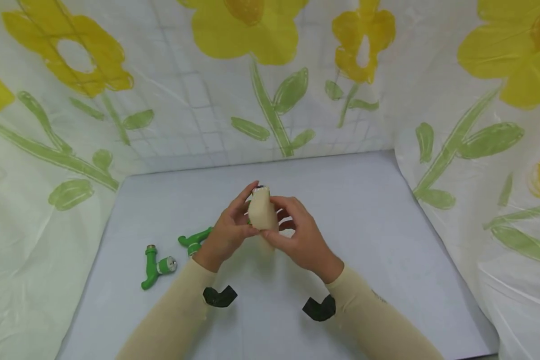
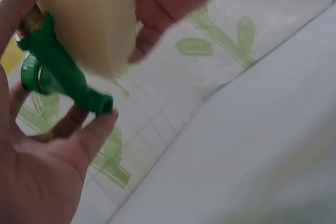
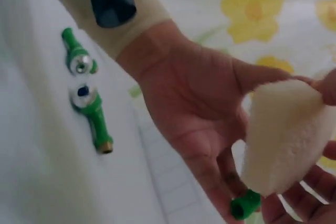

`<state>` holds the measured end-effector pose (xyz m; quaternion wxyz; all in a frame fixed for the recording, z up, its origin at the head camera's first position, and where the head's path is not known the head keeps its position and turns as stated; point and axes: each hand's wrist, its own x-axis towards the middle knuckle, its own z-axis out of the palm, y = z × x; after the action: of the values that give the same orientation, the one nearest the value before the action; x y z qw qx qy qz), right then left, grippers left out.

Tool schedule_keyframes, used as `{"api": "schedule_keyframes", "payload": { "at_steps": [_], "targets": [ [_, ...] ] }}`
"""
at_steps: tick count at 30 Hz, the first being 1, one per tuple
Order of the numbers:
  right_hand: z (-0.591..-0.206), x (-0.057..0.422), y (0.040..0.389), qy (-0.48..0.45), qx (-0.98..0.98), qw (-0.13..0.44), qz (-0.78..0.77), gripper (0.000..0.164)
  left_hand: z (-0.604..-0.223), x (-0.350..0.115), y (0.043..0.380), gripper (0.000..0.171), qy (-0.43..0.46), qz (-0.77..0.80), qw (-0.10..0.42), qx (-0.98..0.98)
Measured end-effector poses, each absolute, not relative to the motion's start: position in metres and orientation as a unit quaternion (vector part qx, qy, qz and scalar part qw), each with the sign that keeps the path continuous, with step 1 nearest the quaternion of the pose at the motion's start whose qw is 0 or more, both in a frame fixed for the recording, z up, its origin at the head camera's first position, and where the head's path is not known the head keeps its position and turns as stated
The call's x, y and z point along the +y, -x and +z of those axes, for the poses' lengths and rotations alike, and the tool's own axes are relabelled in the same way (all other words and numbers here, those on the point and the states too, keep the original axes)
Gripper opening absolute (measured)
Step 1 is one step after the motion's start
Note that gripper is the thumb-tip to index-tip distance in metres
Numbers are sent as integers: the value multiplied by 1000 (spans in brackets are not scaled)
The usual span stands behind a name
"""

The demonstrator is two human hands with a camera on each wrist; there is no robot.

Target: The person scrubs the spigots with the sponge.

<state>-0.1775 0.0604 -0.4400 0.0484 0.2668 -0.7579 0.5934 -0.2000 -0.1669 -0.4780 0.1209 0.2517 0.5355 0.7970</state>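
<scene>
A cream sponge-like block point(image 1: 262, 212) is held up over the middle of the table by my right hand point(image 1: 302, 235), thumb on the near side and fingers round the far side. My left hand point(image 1: 229, 230) pinches a green plastic tap point(image 2: 68, 74) between thumb at its spout and a fingertip at its brass threaded end. In the left wrist view the block point(image 2: 97, 22) lies against or just behind the tap; contact is hard to tell. The right wrist view shows the tap's spout point(image 3: 245, 205) poking out below the block.
Two more green taps lie on the white table point(image 1: 364, 210) at left: one tap point(image 1: 151, 267) in full view, another tap point(image 1: 192, 240) partly behind my left wrist. A flower-patterned curtain point(image 1: 184, 100) hangs along the back and both sides.
</scene>
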Motion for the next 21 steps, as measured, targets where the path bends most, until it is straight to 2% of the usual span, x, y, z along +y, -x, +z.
{"api": "schedule_keyframes", "payload": {
  "at_steps": [5,8,12,15,21],
  "targets": [
    [-435,58,178,-261,-770,85,576,58,-480,-168,201,114,-268,784,133,543],
    [-440,60,184,-240,-776,87,577,57,-482,-169,201,111,-265,783,136,545],
    [-451,63,192,-207,-777,85,588,58,-481,-169,199,116,-262,793,146,530],
    [-456,67,200,-172,-777,60,603,58,-478,-170,197,118,-266,793,157,525],
    [-464,73,205,-102,-782,-33,614,59,-479,-172,195,113,-287,777,187,528]
  ]
}}
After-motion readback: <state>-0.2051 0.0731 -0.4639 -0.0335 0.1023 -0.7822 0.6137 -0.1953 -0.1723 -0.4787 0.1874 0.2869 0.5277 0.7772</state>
